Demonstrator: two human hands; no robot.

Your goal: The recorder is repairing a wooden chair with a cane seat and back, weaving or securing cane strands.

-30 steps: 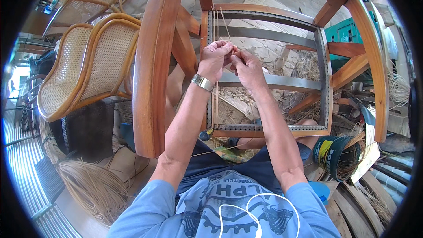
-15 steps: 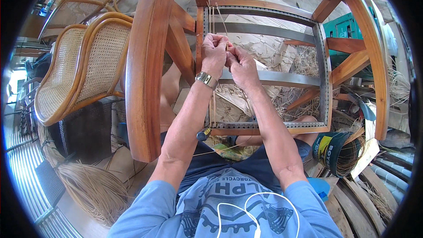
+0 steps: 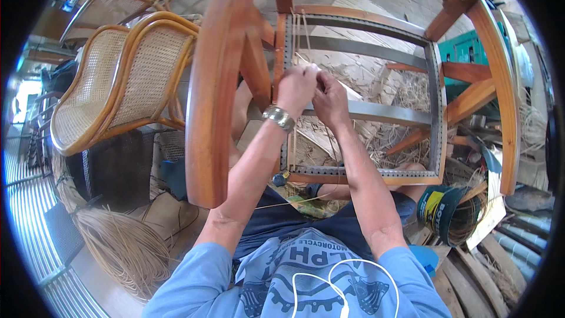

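A wooden chair with a bare seat frame point(image 3: 356, 175) stands in front of me; small holes line the inner edges of its rails. My left hand point(image 3: 299, 87) is closed over the left part of the opening, wearing a metal watch point(image 3: 278, 118). Against it, my right hand point(image 3: 332, 101) is also closed, fingertips pinched. A thin cane strand point(image 3: 306, 30) runs from the far rail toward the fingers and seems held between them; the grip itself is blurred. Other pale strands point(image 3: 295, 144) stretch lengthwise along the left rail. A small blue and yellow object point(image 3: 281, 178) sits at the near-left corner.
Wooden arms point(image 3: 215, 94) of the chair rise at either side. Woven cane chairs point(image 3: 138, 76) stand at left, above a coil of cane point(image 3: 120, 250). At right are a dark bucket point(image 3: 450, 215) with cane and a green crate point(image 3: 465, 50). Cane scraps point(image 3: 406, 91) litter the floor.
The chair has shifted slightly rightward in view. Both hands have come a little nearer to me, still together, and the strand from the far rail now lies at a different angle.
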